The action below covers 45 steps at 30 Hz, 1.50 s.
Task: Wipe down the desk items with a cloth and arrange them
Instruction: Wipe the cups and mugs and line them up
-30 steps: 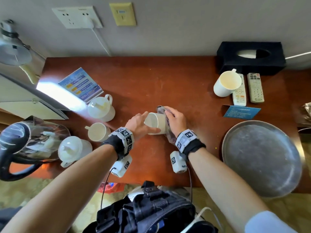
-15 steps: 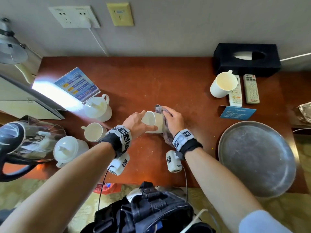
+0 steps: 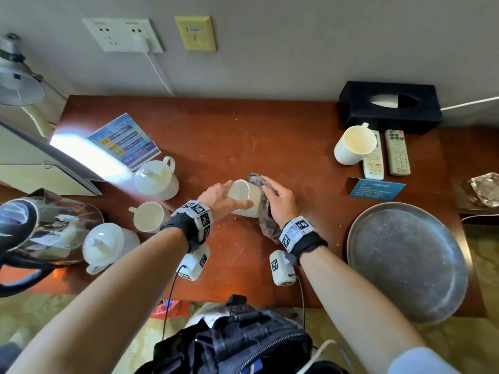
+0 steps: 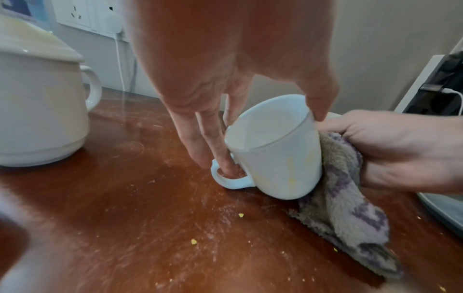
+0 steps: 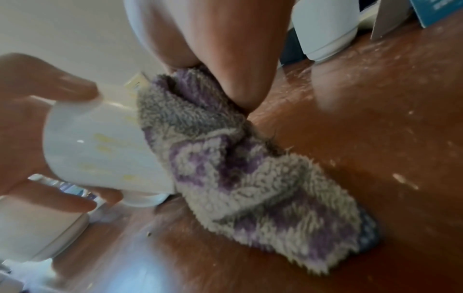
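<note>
Both hands meet at tilted mug (image 4: pixel 273 150): left (image 4: pixel 220 83) grips rim, right (image 4: pixel 400 150) presses cloth (image 4: pixel 343 208).

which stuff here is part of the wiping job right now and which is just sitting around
In use: tilted mug held by left hand; cloth pressed to it by right hand.

Lying about: metal tray, remotes, tissue box, kettle.

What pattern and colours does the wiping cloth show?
The cloth is fluffy, checked in purple, grey and off-white, clearest in the right wrist view.
</note>
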Available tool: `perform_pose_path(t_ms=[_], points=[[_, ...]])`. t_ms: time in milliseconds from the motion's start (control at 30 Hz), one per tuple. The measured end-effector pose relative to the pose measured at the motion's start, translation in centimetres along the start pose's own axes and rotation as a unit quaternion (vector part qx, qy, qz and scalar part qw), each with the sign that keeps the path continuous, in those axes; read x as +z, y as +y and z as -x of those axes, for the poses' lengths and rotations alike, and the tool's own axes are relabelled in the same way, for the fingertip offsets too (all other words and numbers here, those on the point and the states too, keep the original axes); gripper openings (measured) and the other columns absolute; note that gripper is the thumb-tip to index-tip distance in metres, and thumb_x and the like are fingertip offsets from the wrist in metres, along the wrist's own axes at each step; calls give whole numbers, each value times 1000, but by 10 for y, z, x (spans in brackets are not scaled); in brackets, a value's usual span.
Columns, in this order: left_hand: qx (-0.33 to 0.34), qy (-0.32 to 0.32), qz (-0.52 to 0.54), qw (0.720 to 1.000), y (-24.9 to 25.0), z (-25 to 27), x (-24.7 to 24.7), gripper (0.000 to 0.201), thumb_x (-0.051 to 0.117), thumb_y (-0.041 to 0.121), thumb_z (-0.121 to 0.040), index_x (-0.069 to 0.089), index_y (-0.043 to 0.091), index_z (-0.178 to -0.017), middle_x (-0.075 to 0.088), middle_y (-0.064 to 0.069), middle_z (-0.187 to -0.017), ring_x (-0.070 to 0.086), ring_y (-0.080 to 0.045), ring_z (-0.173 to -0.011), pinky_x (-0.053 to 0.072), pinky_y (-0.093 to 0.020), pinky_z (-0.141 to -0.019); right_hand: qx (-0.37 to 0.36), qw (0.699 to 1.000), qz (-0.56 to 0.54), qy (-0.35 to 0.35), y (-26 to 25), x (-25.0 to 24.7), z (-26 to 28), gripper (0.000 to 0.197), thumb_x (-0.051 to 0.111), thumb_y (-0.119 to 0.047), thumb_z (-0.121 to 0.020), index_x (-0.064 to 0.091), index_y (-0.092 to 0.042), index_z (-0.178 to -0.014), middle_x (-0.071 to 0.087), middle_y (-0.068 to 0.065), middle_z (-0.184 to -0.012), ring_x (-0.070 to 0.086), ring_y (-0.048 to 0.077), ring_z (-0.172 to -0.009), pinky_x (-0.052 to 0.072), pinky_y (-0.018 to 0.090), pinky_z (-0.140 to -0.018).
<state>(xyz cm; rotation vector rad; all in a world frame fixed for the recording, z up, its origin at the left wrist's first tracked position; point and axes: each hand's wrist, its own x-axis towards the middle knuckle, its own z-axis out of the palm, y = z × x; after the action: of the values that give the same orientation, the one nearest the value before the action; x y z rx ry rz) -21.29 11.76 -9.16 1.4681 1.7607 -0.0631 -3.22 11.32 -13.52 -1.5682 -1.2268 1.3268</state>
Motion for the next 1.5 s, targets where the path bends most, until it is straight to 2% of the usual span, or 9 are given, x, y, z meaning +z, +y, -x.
perform_pose_path(t_ms=[67, 233, 333, 467, 667, 833, 1067, 1367, 1500], points=[[4, 4, 4, 1000, -1, -1, 0, 83, 67, 70, -75, 48, 23, -141, 61, -7, -127, 58, -27, -110, 50, -41, -92, 3, 1000, 9, -3, -4, 1, -3, 32, 56, -9, -97, 66, -12, -128, 64, 0, -131, 57, 13, -125, 42, 26, -110], [13, -13, 10, 1000, 1, -3, -7, 91, 67, 64, -82, 30, 24, -155, 48, -9, -149, 49, -29, -131, 42, -40, -105, -30, 999, 17, -25, 0, -2, 15, 36, 58, -13, -98, 62, -18, -133, 52, -12, -140, 45, 0, -130, 31, 6, -105], [30, -44, -7, 999, -1, -5, -9, 105, 72, 65, -74, 16, 34, -158, 41, -10, -151, 45, -30, -131, 39, -41, -109, -9, 999, -2, -31, 0, -6, 4, 36, 58, -10, -97, 62, -16, -132, 57, -4, -141, 50, 8, -131, 38, 16, -109], [45, -12, 6, 999, -1, -1, -3, 95, 84, 39, -74, 28, 26, -150, 41, -7, -145, 47, -28, -123, 41, -38, -101, 14, 1000, -15, -20, -3, -4, -8, 34, 57, -8, -97, 66, -15, -129, 64, -1, -133, 57, 11, -125, 42, 35, -112], [9, 25, 52, 998, -5, 0, 6, 90, 83, 53, -71, 39, 21, -143, 59, -5, -125, 58, -25, -110, 50, -41, -96, -64, 997, -35, -32, -12, 8, 18, 34, 57, -4, -97, 65, -14, -129, 51, -10, -141, 57, -16, -101, 49, 10, -89], [-22, 32, 133, 990, -8, 4, 10, 110, 74, 71, -48, 40, 23, -141, 63, -4, -117, 64, -23, -103, 58, -42, -86, -107, 993, -11, -38, -8, 19, 14, 35, 55, -5, -98, 64, -15, -130, 51, -9, -140, 45, -23, -116, 36, 4, -99], [-22, 33, 137, 990, -12, 3, 13, 87, 82, 50, -72, 38, 24, -141, 60, -7, -122, 61, -26, -106, 58, -44, -84, 32, 999, 19, 24, 5, 8, -21, 34, 50, -10, -100, 63, -8, -131, 66, 10, -129, 58, 15, -105, 46, 30, -103], [-43, 40, 201, 978, -17, -1, 17, 84, 82, 47, -75, 38, 28, -145, 67, -1, -112, 66, -16, -95, 59, -33, -73, -204, 975, 83, -29, -4, 23, 8, 34, 52, -3, -97, 66, -11, -127, 59, 0, -136, 53, 15, -128, 40, 27, -111], [-31, 28, 200, 979, -14, 5, 16, 104, 76, 63, -63, 24, 46, -151, 64, -12, -125, 66, -27, -101, 56, -32, -77, -152, 984, 90, -30, -5, 18, -4, 36, 51, -3, -99, 64, -13, -131, 57, 1, -140, 48, 6, -126, 33, 16, -109]])
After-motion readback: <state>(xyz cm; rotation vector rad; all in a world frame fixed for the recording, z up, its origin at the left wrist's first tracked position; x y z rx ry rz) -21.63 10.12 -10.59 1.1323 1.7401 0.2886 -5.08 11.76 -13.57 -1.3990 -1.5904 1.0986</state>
